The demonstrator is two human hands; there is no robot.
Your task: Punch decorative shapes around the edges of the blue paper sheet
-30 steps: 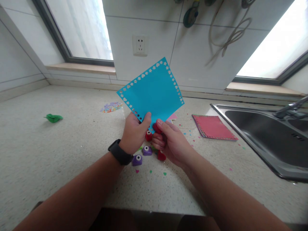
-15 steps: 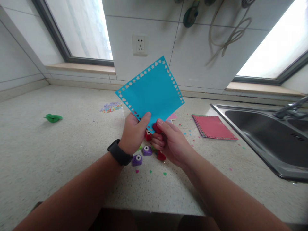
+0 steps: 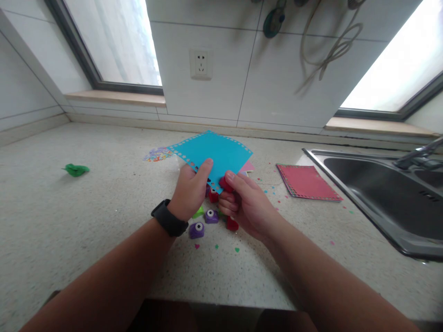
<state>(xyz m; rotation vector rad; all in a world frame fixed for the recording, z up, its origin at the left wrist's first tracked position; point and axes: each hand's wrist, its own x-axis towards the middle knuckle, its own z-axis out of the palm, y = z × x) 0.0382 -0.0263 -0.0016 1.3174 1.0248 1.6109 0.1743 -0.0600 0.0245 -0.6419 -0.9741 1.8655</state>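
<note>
Pinching blue paper (image 3: 214,152) in left hand (image 3: 192,189), apparently to keep it steady for the small red punch (image 3: 225,183) clasped in right hand (image 3: 245,200), above the tabletop (image 3: 114,193).

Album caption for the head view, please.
Left hand holds blue paper; right hand holds red punch at the paper's corner.

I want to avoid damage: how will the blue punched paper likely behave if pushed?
The blue punched paper probably bends rather than flops: gripped near one corner, it extends outward, slightly curved. It is likely light, being a thin sheet. Its punched border may tear first, having many gaps close to the edge.
</note>
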